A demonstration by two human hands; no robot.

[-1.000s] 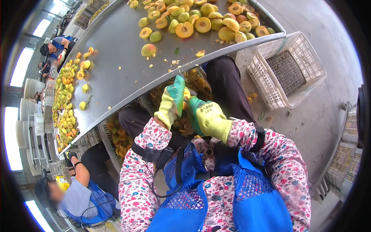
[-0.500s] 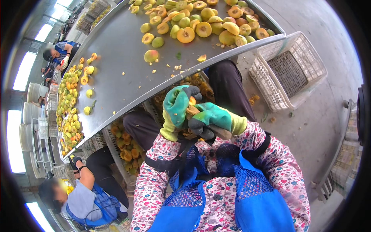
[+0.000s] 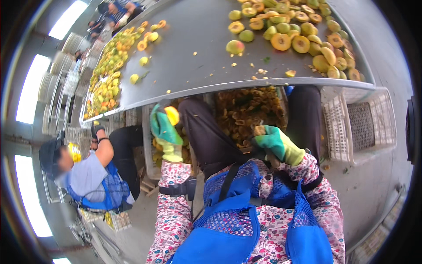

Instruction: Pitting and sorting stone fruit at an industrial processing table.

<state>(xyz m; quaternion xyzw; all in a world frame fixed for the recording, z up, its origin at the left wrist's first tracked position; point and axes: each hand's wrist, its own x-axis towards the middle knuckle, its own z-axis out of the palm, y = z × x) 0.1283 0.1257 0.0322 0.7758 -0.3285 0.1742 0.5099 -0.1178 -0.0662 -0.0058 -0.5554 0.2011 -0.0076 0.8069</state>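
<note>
My left hand (image 3: 165, 130), in a green glove with dark fingertips and a yellow-green cuff, is closed on an orange-fleshed stone fruit half (image 3: 172, 115). It hangs over a crate of fruit halves (image 3: 157, 155) beside my left thigh, just below the table edge. My right hand (image 3: 276, 144), gloved alike, is closed in front of my lap. A small brown piece (image 3: 259, 130) pokes out between thumb and fingers; its kind is unclear. The curled fingers are mostly hidden. Beyond that hand, under the table, a crate holds brownish fruit scraps (image 3: 250, 112).
A metal table (image 3: 189, 57) spans the view ahead, with a raised rim. Whole and halved fruit (image 3: 290, 33) lies heaped at right, more (image 3: 107, 79) at left. An open plastic crate (image 3: 340, 130) stands at right. A co-worker (image 3: 96, 176) sits at left; others are farther back.
My hands were together before my chest and have parted. The left moved left with the fruit half, the right moved right. My view has turned, so the table edge now lies more level.
</note>
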